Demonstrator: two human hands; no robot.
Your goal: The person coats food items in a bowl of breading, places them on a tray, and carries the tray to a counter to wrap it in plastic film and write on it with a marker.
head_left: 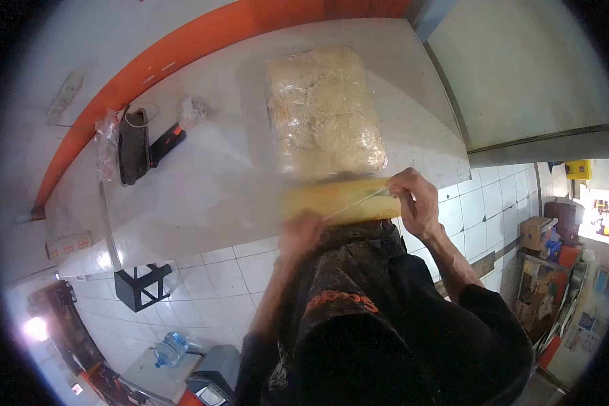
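Note:
A yellow translucent roll or sheet lies along the table's front edge, against my dark apron. My right hand is at its right end, fingers pinched on a thin whitish strip that runs slantwise over the yellow piece. The other end of the strip reaches my left hand, which is blurred by motion, so its fingers are unclear. Just beyond the yellow piece sits a large block of pale, crumbly-looking material wrapped in shiny clear plastic.
On the white table, a dark elongated case, a black and orange tool and crumpled clear plastic lie at the left. A black stool stands on the tiled floor; a water bottle is at lower left.

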